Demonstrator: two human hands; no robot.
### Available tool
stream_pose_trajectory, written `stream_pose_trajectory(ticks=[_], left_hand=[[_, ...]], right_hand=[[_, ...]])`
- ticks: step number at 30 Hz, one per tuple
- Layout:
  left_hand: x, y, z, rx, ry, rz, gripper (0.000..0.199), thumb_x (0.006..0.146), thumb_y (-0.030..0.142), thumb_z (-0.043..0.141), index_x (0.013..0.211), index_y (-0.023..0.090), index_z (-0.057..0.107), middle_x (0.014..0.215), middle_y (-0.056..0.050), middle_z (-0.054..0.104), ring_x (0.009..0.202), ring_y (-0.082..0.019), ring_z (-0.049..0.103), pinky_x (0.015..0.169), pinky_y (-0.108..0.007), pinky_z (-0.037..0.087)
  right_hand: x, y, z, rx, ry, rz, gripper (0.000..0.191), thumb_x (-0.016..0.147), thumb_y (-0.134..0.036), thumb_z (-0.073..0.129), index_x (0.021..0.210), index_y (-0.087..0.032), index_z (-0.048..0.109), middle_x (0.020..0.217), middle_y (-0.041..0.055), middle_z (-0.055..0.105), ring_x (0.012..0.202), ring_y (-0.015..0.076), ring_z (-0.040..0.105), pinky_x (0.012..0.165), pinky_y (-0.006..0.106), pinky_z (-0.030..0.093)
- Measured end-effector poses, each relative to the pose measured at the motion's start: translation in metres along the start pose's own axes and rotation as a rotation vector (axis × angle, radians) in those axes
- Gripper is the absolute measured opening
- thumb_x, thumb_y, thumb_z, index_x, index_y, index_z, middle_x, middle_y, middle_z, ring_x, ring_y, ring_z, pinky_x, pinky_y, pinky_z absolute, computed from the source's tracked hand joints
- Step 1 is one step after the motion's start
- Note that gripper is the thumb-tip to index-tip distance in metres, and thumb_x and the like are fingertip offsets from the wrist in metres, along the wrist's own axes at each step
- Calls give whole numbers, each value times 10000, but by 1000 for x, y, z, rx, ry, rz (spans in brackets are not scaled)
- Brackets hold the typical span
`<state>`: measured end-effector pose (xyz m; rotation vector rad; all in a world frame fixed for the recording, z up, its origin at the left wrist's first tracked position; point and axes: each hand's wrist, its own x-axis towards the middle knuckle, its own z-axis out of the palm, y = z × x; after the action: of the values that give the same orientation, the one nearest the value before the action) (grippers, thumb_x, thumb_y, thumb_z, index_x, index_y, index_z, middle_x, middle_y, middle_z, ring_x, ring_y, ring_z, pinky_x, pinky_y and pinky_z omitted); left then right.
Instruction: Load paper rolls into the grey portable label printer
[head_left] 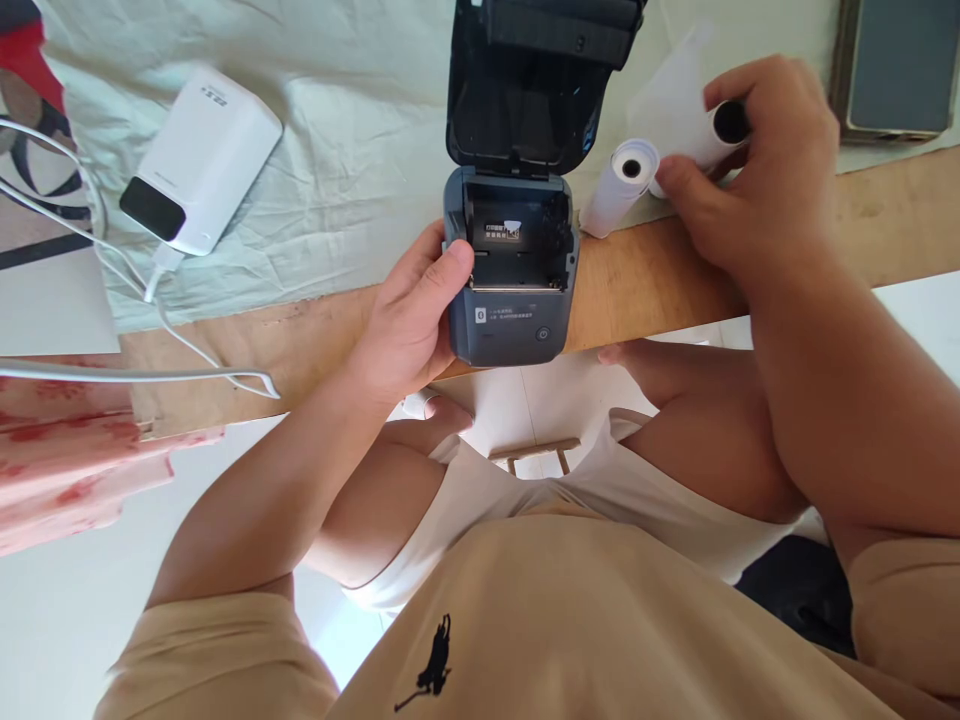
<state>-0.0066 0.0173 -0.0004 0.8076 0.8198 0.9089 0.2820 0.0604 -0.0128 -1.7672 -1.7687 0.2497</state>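
Observation:
My left hand (412, 315) is closed round the left side of a small dark portable label printer (510, 325), its thumb over the edge of the paper bay. The printer's black lid (525, 100) is flipped up and back, and no roll sits in the bay. At the right, my right hand (784, 185) grips a white paper roll (697, 145) between thumb and fingers. That roll has a wide dark core, and a loose paper end fans out above it. A thinner white roll (609, 205) with a small core lies between the printer and my right hand.
A white power bank (210, 160) with a plugged-in white cable (187, 340) lies at the left on a pale green cloth (352, 140). A dark flat rectangular object (900, 65) lies at the far right. The wooden table edge (645, 290) runs just before my body.

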Motion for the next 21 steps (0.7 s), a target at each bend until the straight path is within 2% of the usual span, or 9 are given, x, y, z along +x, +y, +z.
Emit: stream_pose_trajectory(ticks=[4, 8, 13, 15, 17, 21], left_hand=[[-1, 0, 1, -8, 14, 7, 249, 1062, 397, 564, 1158, 191, 667, 1080, -20, 773, 1396, -269, 645, 1133, -381, 599], [-1, 1, 1, -4, 17, -4, 254, 1065, 394, 558, 1180, 193, 662, 1089, -18, 766, 1397, -267, 644, 1123, -382, 608], [-1, 0, 1, 0, 8, 14, 263, 1053, 401, 573, 1183, 190, 661, 1113, -36, 768, 1395, -274, 645, 1090, -375, 621], [-1, -1, 0, 13, 9, 17, 279, 1041, 424, 591, 1184, 196, 666, 1126, -42, 766, 1400, -285, 642, 1068, -377, 632], [-1, -1, 0, 32, 13, 11, 306, 1030, 455, 605, 1192, 202, 666, 1155, -49, 763, 1416, -293, 629, 1060, -380, 635], [-1, -1, -1, 30, 7, 11, 303, 1029, 454, 608, 1190, 203, 659, 1160, -46, 764, 1419, -286, 626, 1071, -380, 629]], right_hand=[[-2, -1, -1, 153, -59, -22, 586, 717, -78, 667, 1242, -312, 552, 1112, 22, 667, 860, 141, 577, 748, 327, 469], [-4, -5, -2, 19, -33, -21, 412, 756, -190, 722, 1144, -297, 632, 1191, 53, 662, 972, 182, 611, 777, 354, 496], [-3, -2, 2, 153, -26, -43, 620, 720, -42, 630, 1279, -301, 559, 1154, 34, 693, 957, 166, 629, 801, 338, 503], [-2, -1, 3, 80, -20, -24, 560, 708, -50, 688, 1220, -262, 604, 1213, 80, 649, 1020, 193, 616, 833, 357, 512], [-2, -1, 3, 19, -9, 4, 551, 714, -73, 723, 1226, -247, 617, 1194, 93, 631, 981, 195, 604, 834, 370, 511], [-4, -1, 2, 150, -63, -10, 717, 711, -10, 597, 1375, -270, 527, 1122, 42, 705, 856, 157, 609, 784, 340, 491]])
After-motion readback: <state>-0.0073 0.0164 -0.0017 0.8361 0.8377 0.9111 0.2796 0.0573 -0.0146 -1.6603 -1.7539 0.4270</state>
